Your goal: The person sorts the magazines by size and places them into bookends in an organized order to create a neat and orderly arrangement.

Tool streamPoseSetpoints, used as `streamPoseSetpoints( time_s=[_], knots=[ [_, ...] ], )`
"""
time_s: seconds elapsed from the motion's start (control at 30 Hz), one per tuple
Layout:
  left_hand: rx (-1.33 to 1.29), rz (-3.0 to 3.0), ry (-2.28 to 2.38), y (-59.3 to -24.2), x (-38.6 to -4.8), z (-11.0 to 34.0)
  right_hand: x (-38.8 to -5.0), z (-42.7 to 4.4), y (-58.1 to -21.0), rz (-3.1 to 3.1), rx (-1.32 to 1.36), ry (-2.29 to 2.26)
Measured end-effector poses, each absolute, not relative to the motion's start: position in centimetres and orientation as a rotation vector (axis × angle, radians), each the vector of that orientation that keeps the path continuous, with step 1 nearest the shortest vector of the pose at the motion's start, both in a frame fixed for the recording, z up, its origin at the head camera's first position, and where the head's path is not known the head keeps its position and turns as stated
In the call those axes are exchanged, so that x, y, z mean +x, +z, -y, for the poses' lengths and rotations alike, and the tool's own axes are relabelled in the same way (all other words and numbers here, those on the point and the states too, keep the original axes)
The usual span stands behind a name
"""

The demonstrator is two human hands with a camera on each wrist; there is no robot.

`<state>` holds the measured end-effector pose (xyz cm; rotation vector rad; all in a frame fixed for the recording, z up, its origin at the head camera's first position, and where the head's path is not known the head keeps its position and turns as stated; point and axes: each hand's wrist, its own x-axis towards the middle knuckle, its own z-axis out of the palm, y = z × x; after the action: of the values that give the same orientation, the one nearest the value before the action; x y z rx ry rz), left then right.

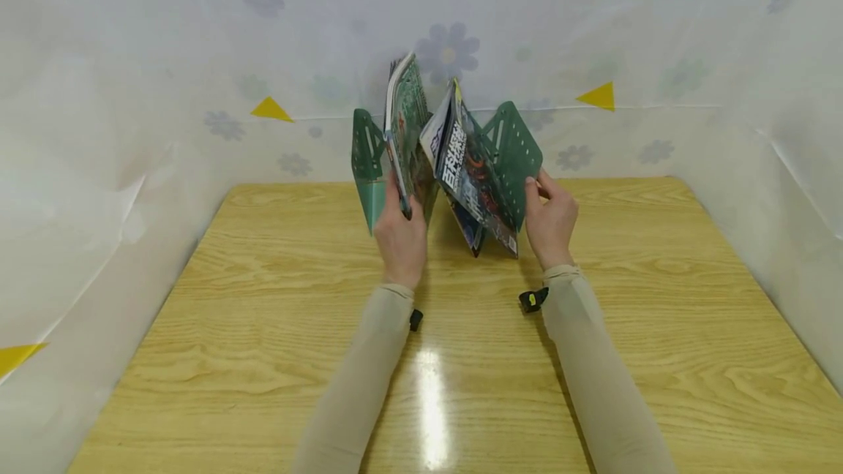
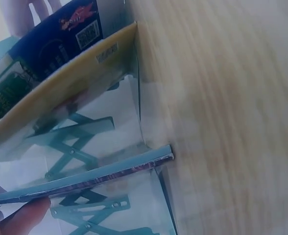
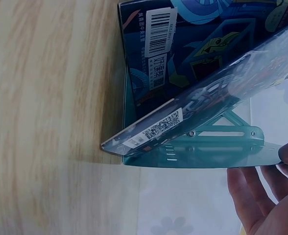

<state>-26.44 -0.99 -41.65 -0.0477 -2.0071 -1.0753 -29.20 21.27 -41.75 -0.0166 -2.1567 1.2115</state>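
Note:
A green expandable bookend rack stands at the table's back, its left end plate (image 1: 366,145) and right end plate (image 1: 516,159) on either side of some magazines. My left hand (image 1: 403,243) grips a thin book (image 1: 410,112) near its lower edge, thumb and fingers on opposite covers; its edge (image 2: 85,183) crosses the left wrist view. With thumb and fingers, my right hand (image 1: 553,222) pinches the outer edge of the right plate (image 3: 212,152). Beside that plate a dark magazine (image 1: 474,170) leans over, and a dark blue book (image 3: 198,54) stands behind it.
Crossed green braces (image 2: 73,152) join the rack's parts behind the books. A wood-grain table (image 1: 276,357) lies under everything. A white flowered sheet (image 1: 316,35) hangs behind and at the sides, with several yellow triangles (image 1: 598,96) on it.

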Motion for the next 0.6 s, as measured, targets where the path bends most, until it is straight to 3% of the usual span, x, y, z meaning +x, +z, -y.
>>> streamPoseSetpoints(
  time_s=[0.6],
  knots=[
    [-0.160, 2.185, -1.164, -41.94, -26.05, 1.32, -29.09, -21.30, -41.79, 2.158, -0.007, 1.213]
  ],
)
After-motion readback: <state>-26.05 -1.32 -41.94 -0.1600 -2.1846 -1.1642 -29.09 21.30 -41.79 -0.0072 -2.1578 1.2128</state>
